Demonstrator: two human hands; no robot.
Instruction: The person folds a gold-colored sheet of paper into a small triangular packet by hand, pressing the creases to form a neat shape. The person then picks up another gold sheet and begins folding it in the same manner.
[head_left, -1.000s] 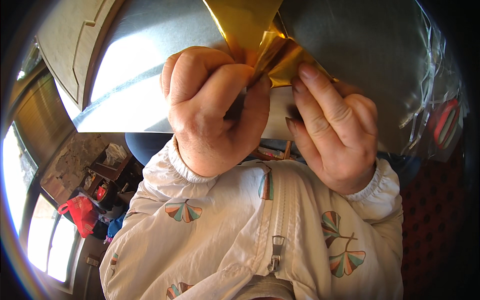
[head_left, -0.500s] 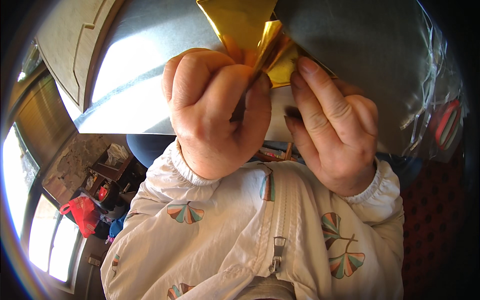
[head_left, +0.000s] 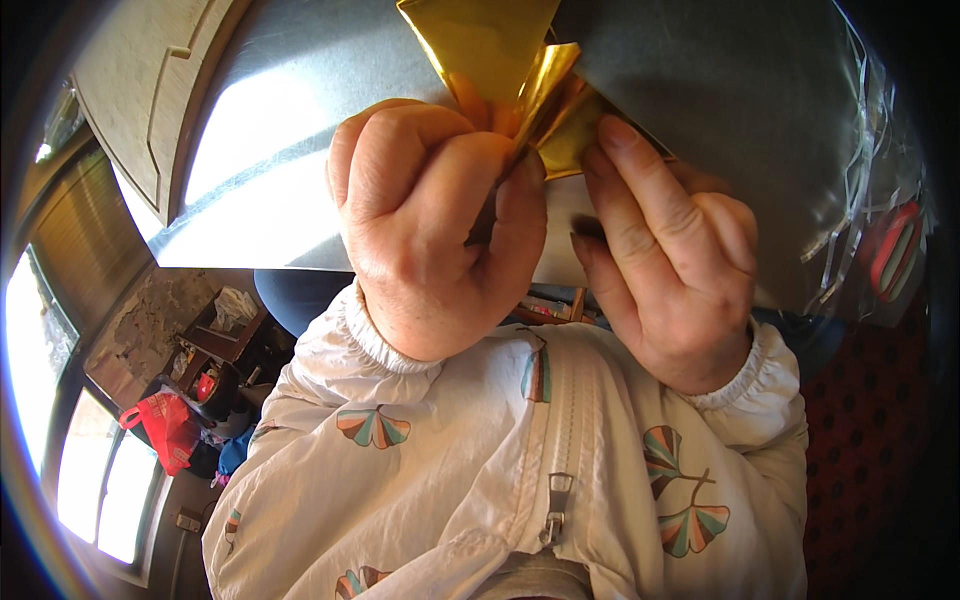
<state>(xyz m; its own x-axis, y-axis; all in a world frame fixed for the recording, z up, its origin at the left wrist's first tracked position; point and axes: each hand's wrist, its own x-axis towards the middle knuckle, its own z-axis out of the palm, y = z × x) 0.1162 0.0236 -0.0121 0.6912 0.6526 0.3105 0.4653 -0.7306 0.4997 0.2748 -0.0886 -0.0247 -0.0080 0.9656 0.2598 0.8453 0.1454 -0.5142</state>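
Foil [head_left: 490, 48] pinched in left hand [head_left: 425, 225] and touched at one edge by right hand [head_left: 675, 245], loosely spread just beside

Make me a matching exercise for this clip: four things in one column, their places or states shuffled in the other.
1. gold foil
2. red bag
3. white jacket
4. right hand

A. patterned with fan-shaped leaves
B. fingers extended at the foil's right side
C. toward the picture's left side
D. pinched between left hand's thumb and finger

Pairs: 1-D, 2-C, 3-A, 4-B
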